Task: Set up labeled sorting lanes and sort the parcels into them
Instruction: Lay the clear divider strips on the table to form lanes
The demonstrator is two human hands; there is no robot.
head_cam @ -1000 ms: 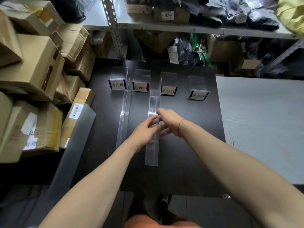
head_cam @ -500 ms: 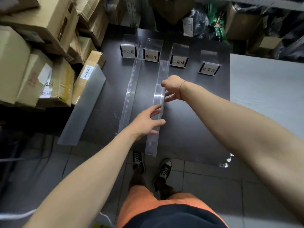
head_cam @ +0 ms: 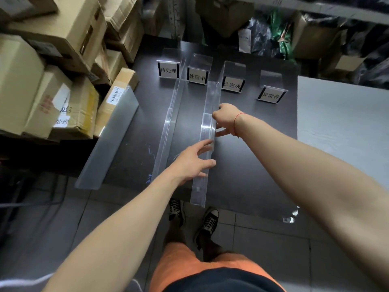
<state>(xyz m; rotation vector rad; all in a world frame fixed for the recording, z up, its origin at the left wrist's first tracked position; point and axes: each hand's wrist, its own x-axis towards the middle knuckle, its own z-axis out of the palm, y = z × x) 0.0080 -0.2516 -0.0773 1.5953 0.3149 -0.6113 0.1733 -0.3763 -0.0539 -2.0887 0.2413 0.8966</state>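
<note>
Your left hand (head_cam: 190,160) rests spread fingers on the near half of the clear divider (head_cam: 207,142); your right hand (head_cam: 226,119) pinches its edge farther up. It runs lengthwise away from you toward the signs (head_cam: 197,76), on the dark table (head_cam: 252,154).

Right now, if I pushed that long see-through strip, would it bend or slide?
The clear strip probably slides easily: it looks smooth on the dark table. It likely stays fairly stiff, since it lies straight though its near end overhangs the edge. Being long and narrow, it might swivel.
</note>
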